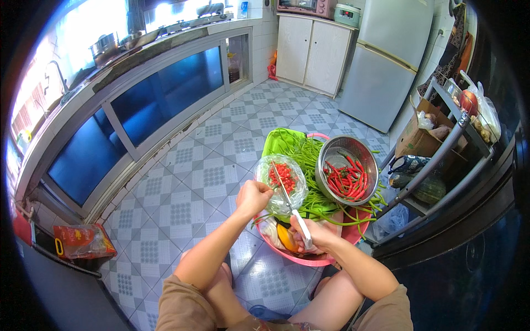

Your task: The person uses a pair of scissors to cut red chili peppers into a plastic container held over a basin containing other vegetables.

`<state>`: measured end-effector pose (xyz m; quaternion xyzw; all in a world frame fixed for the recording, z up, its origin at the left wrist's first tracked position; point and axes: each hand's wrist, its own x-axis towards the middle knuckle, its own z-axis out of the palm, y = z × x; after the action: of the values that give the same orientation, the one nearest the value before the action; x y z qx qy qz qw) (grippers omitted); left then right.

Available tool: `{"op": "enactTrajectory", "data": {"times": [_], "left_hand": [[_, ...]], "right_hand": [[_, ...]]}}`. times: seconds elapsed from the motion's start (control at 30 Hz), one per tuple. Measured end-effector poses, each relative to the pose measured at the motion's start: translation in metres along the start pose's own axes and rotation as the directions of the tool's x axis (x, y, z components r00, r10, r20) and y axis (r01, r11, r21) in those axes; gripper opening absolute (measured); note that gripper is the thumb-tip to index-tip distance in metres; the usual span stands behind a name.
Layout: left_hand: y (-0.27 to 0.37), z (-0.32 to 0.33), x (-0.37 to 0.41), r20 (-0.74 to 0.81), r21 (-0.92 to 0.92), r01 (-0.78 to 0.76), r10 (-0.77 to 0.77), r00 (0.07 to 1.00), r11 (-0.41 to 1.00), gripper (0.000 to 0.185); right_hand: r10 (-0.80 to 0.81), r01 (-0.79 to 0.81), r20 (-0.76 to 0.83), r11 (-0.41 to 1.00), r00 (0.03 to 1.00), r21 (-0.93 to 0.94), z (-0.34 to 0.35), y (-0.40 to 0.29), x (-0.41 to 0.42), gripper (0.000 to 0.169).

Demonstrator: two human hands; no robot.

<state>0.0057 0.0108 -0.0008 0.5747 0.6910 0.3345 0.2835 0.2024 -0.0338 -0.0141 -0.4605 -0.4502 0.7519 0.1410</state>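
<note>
My right hand (312, 233) grips the white handles of a pair of scissors (301, 223). Their metal blades reach up and left over a bowl lined with a clear plastic bag (265, 165), where cut red chili pieces (282, 177) lie. At that bowl's near left side is my left hand (253, 198), thumb and fingertips pinched together; whether a chili stem is between them is too small to tell. Whole red chilies (350, 178) fill part of a perforated metal colander (374, 173) on the right. Long green beans (308, 153) spread beneath and between both containers.
Under everything stands a pink basin (304, 261), with a bright green bag (275, 142) at its far side. A metal rack (434, 161) holding a cardboard box (414, 136) and a dark green squash (428, 188) borders the right. A refrigerator (379, 87) stands beyond.
</note>
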Motion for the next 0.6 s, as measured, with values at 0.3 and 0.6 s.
{"op": "enactTrajectory", "data": {"times": [0.3, 0.6], "left_hand": [[-0.004, 0.001, 0.005, -0.019, -0.005, 0.007, -0.007, 1.0, 1.0, 0.021], [-0.002, 0.0, 0.003, -0.005, 0.027, -0.01, 0.01, 1.0, 1.0, 0.02]], "right_hand": [[-0.024, 0.022, 0.041, 0.999, 0.999, 0.048, -0.003, 0.006, 0.002, 0.044], [-0.027, 0.027, -0.007, 0.999, 1.0, 0.036, -0.002, 0.005, 0.002, 0.042]]}}
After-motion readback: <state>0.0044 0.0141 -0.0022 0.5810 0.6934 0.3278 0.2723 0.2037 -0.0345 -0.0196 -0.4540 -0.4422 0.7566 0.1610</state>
